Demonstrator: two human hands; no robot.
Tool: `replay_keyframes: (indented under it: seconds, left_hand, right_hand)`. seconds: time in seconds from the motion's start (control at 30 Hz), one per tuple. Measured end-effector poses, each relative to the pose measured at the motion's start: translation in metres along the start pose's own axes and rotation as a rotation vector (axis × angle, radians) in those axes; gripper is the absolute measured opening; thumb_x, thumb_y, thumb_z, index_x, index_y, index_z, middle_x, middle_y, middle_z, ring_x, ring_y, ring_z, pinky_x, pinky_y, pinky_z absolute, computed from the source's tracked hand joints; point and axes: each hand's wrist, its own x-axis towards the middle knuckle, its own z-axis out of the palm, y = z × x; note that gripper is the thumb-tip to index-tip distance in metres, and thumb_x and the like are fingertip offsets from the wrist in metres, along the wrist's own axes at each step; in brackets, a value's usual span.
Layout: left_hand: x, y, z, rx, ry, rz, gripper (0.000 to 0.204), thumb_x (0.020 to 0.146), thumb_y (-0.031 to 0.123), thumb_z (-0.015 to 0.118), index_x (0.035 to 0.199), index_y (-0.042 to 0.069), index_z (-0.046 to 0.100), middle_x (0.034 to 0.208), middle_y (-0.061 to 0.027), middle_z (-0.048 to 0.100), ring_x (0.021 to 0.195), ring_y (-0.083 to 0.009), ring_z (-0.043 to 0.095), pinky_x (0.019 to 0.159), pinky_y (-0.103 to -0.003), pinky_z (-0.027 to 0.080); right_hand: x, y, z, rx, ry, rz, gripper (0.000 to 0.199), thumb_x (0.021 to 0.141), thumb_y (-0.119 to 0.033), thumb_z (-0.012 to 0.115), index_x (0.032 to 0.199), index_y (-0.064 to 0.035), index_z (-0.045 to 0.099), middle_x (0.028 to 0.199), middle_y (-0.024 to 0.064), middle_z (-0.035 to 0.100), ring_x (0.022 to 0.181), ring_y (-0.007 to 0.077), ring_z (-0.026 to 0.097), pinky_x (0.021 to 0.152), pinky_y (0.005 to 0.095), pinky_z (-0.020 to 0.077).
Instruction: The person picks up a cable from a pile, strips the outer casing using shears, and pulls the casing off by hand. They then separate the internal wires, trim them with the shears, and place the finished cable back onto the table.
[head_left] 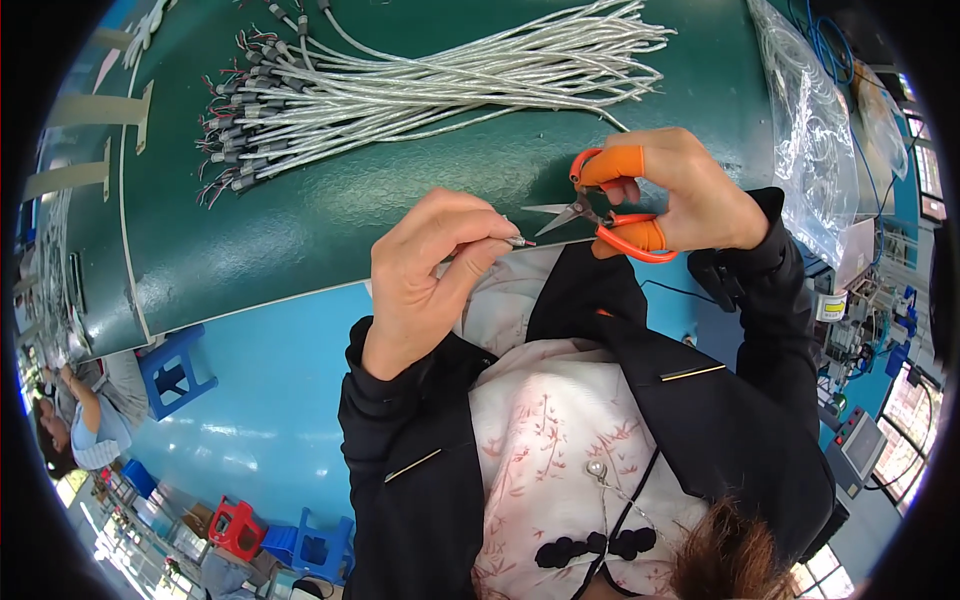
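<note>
Between thumb and fingers, my left hand [430, 270] pinches a cable end [517, 241], with a short reddish wire tip sticking out toward the right. My right hand [690, 195], with orange covers on the thumb and a finger, is wrapped round orange-handled scissors [580, 209]. Their blades stand apart and point left, close to the wire tip but not touching it. Beyond both hands, a large bundle of silvery braided cables [440, 85] lies on the green table [330, 230]. Dark grey sleeves and thin loose wires show at the bundle's left ends.
Clear plastic bags [815, 130] lie at the table's right end, beside blue cables [825, 45]. Metal brackets [100, 110] are at the left. Blue stools [175, 375] and a red stool [237, 528] stand on the blue floor. Another person [95, 425] sits at far left.
</note>
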Motion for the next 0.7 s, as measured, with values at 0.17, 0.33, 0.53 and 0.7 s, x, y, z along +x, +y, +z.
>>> replay_keyframes:
  seconds: [0.17,0.33,0.53,0.7]
  left_hand:
    - [-0.0004,0.0028,0.0022,-0.021,-0.008,-0.04,0.015,0.076,-0.011,0.062,0.089,-0.002,0.063,0.092,-0.0098,0.057,0.078,-0.0146,0.055,0.065,-0.024,0.045]
    - [-0.0015,0.001,0.0023,-0.061,-0.003,-0.043,0.015,0.076,-0.008,0.064,0.088,-0.001,0.063,0.094,-0.0085,0.056,0.077,-0.0128,0.055,0.063,-0.023,0.045]
    - [-0.0031,-0.0039,0.0016,-0.124,-0.004,-0.065,0.015,0.076,-0.002,0.068,0.089,0.003,0.065,0.095,-0.0052,0.056,0.071,-0.0082,0.05,0.059,-0.021,0.041]
    - [-0.0022,-0.0053,0.0016,-0.178,-0.021,-0.075,0.015,0.075,-0.002,0.068,0.089,0.003,0.064,0.098,-0.0046,0.055,0.072,-0.0072,0.048,0.06,-0.02,0.038]
  right_hand:
    - [0.0003,-0.0006,0.0039,0.02,0.001,-0.043,0.051,0.056,-0.019,0.085,0.097,-0.0043,0.058,0.074,0.0063,0.056,0.062,0.0217,0.054,0.055,0.0301,0.0434]
    - [-0.0002,0.0006,0.006,-0.023,0.002,-0.065,0.052,0.055,-0.019,0.086,0.097,-0.0043,0.058,0.075,0.0065,0.056,0.062,0.0218,0.055,0.054,0.0308,0.0439]
    - [0.0001,0.001,0.0068,-0.041,0.001,-0.079,0.053,0.055,-0.02,0.086,0.098,-0.0046,0.058,0.075,0.0069,0.056,0.062,0.0225,0.056,0.054,0.0311,0.0441]
    - [0.0008,-0.0004,0.0064,-0.019,-0.012,-0.066,0.054,0.055,-0.02,0.086,0.099,-0.0051,0.058,0.075,0.0069,0.056,0.062,0.0227,0.056,0.054,0.031,0.044]
